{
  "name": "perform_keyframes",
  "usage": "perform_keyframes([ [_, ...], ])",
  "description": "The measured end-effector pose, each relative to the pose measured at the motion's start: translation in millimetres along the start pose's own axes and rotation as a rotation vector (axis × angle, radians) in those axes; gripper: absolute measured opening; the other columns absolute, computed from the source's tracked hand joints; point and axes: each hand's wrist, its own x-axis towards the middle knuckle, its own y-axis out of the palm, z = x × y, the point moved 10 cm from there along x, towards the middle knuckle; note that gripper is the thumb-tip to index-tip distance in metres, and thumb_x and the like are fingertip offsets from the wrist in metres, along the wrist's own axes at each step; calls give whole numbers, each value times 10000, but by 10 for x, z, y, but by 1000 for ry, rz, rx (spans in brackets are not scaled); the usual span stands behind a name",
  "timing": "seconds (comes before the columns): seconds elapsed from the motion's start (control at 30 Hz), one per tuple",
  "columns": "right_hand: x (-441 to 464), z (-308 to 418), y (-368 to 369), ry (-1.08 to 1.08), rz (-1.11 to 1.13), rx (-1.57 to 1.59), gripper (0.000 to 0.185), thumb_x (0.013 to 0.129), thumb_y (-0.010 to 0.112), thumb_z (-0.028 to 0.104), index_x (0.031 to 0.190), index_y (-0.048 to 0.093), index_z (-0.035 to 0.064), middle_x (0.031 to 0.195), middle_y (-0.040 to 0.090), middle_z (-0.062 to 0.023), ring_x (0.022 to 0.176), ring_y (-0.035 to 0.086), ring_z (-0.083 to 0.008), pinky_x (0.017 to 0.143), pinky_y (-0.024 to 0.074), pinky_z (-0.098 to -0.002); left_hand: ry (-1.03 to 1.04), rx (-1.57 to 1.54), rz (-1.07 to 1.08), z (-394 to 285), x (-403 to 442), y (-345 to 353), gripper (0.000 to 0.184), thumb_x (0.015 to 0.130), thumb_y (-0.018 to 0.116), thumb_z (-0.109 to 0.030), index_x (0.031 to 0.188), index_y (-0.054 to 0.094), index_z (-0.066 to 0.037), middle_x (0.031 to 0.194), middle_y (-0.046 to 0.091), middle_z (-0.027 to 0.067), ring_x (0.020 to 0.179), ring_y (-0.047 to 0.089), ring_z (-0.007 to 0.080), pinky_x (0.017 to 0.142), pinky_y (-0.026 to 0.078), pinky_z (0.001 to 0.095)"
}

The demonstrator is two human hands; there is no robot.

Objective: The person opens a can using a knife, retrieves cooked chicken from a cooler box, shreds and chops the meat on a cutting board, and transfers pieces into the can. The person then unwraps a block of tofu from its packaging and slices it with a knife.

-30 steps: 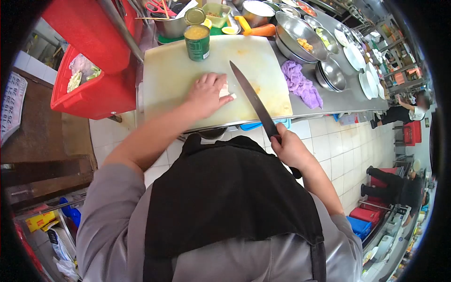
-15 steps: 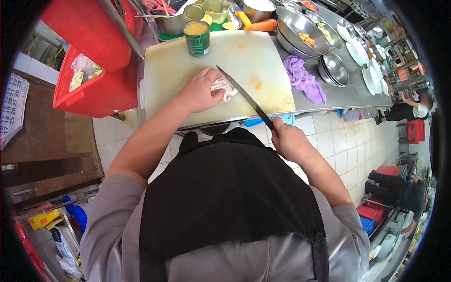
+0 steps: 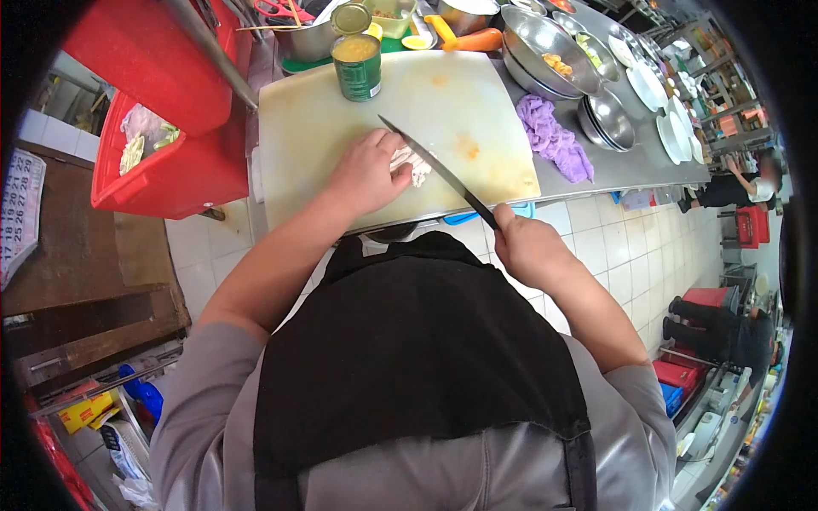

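Note:
My right hand [image 3: 530,245] is closed around the black handle of a long kitchen knife [image 3: 436,167]. Its blade slants up and left over the white cutting board [image 3: 324,128]. My left hand [image 3: 368,175] presses down with bent fingers on pale, pinkish-white food in strips [image 3: 417,168], perhaps meat. Part of that food is hidden under my fingers. The blade lies just to its right, at or over its edge; contact cannot be made out. Behind my left hand stands an open green can [image 3: 358,75] with yellowish contents and its lid bent up.
A purple cloth [image 3: 552,140] lies right of the board, near steel bowls [image 3: 545,51] and white plates [image 3: 673,136]. An orange-handled peeler-like tool [image 3: 473,40] is behind. A red bin [image 3: 170,175] stands left. Two people are far right.
The knife and my left hand have shifted only slightly, with the blade staying beside the food. Both hands keep their hold. The whole view has tilted a little.

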Motion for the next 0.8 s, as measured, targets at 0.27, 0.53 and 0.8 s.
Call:
perform_keyframes([
  [0.27, 458, -41, 617, 73, 82, 21, 145, 953, 451, 79, 1074, 490, 7, 891, 689, -269, 851, 676, -456, 762, 524, -554, 65, -3, -88, -10, -52, 17, 306, 830, 722, -216, 1066, 651, -34, 1076, 645, 143, 1080, 597, 353, 929, 496, 445],
  [0.53, 0, 53, -44, -52, 75, -43, 147, 965, 483, 116, 1067, 486, 10, 893, 682, -242, 861, 668, -436, 770, 517, -533, -19, -98, -81, 39, -117, -131, 283, 816, 722, -167, 1047, 651, -20, 1059, 637, 159, 1024, 620, 355, 890, 510, 446],
  [0.8, 481, 81, 455, -14, 42, 24, 150, 946, 466, 82, 1072, 491, 4, 900, 692, -279, 895, 674, -464, 776, 523, -552, 10, -118, -135, 88, -193, -89, 310, 827, 723, -178, 1070, 636, -6, 1099, 639, 189, 999, 631, 385, 870, 518, 441],
])
